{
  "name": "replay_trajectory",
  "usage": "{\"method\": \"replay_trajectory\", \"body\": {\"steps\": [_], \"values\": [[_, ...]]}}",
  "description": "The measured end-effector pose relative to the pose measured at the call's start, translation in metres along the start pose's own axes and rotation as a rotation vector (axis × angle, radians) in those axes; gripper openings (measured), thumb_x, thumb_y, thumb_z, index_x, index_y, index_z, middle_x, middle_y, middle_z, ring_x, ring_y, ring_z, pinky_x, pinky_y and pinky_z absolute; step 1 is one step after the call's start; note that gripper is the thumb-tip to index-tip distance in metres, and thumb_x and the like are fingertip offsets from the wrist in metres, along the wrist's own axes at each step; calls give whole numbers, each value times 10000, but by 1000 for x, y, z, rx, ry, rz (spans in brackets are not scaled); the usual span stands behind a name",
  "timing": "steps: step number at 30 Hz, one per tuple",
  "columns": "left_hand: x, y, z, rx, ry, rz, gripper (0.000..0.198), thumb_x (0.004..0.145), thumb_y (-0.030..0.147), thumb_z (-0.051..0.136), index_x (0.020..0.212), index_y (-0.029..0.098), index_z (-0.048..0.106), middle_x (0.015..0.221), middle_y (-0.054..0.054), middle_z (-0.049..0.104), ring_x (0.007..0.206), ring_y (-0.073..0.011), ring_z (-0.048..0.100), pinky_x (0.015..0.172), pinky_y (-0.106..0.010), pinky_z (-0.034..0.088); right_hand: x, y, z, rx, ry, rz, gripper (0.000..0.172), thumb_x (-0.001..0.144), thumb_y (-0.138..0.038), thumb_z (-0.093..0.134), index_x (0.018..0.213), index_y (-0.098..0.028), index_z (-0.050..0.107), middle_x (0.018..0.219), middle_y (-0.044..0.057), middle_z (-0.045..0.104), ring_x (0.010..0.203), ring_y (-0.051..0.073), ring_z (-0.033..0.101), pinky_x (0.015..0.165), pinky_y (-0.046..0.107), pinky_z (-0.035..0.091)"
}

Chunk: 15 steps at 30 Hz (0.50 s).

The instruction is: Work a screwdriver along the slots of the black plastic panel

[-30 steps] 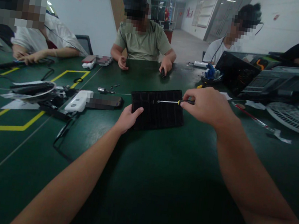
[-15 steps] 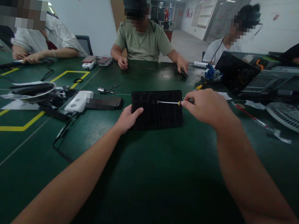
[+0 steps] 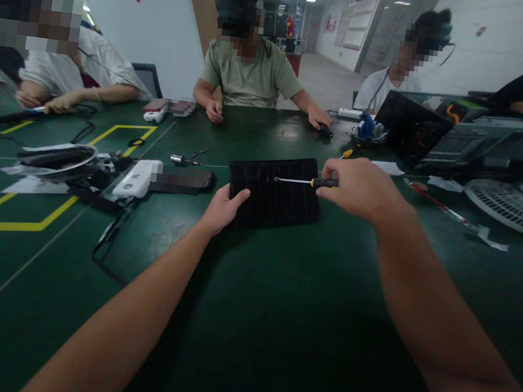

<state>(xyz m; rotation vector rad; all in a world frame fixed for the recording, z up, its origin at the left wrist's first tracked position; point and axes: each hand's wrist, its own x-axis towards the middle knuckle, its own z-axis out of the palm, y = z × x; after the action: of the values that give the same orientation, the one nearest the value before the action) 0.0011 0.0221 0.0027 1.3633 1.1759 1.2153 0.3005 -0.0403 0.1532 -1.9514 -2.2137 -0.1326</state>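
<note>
My left hand (image 3: pixel 225 209) grips the left edge of a flat black ribbed panel (image 3: pixel 279 208), its thumb on top and its other fingers hidden. The panel is held a little tilted over the green table. In my right hand (image 3: pixel 359 186) is a screwdriver (image 3: pixel 314 182) with a black and yellow handle and a long metal shaft. The shaft lies almost level across the panel, pointing left. Its tip is over the panel's upper middle; whether it touches cannot be made out.
Left of the panel are a phone (image 3: pixel 186 181), a white device (image 3: pixel 137 178) with a cable, and a metal bit (image 3: pixel 177 159) beside small screws. A white fan (image 3: pixel 521 198) and computer cases (image 3: pixel 485 145) stand right. Across the table (image 3: pixel 276 301) sits a person (image 3: pixel 253 76).
My right hand's fingers have shifted on the screwdriver, so more of its handle shows. The panel and my left hand stay nearly in place.
</note>
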Motion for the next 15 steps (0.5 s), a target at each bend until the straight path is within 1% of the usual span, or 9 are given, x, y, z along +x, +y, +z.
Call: {"method": "replay_trajectory", "body": {"steps": [3, 6, 9, 15], "values": [[0, 0, 0, 3, 6, 4, 548, 806, 601, 907, 1148, 193, 779, 1175, -124, 850, 1189, -375, 787, 1132, -606, 613, 0, -1, -1, 12, 3, -8, 191, 938, -378, 765, 1063, -255, 840, 1014, 117, 827, 950, 323, 742, 780, 420, 508], [0, 0, 0, 5, 2, 0, 530, 815, 591, 903, 1146, 195, 780, 1173, -122, 849, 1193, -371, 786, 1126, -593, 619, 1, 0, 0, 19, 4, -17, 200, 941, -396, 756, 1036, -255, 860, 1028, 127, 834, 957, 333, 748, 782, 431, 517], [0, 0, 0, 6, 1, 2, 529, 812, 592, 906, 1140, 197, 778, 1156, -114, 850, 1175, -368, 789, 1112, -590, 627, 1, 0, 0, 15, 10, -20, 235, 952, -420, 740, 1050, -263, 885, 1038, 129, 846, 957, 333, 751, 776, 434, 523], [1, -2, -1, 5, 6, -3, 552, 804, 608, 908, 1142, 189, 782, 1172, -124, 850, 1152, -364, 792, 1102, -591, 627, 1, -3, -3, 10, -24, 24, 307, 976, -464, 723, 1108, -261, 911, 1087, 155, 856, 1002, 366, 764, 801, 467, 547]]}}
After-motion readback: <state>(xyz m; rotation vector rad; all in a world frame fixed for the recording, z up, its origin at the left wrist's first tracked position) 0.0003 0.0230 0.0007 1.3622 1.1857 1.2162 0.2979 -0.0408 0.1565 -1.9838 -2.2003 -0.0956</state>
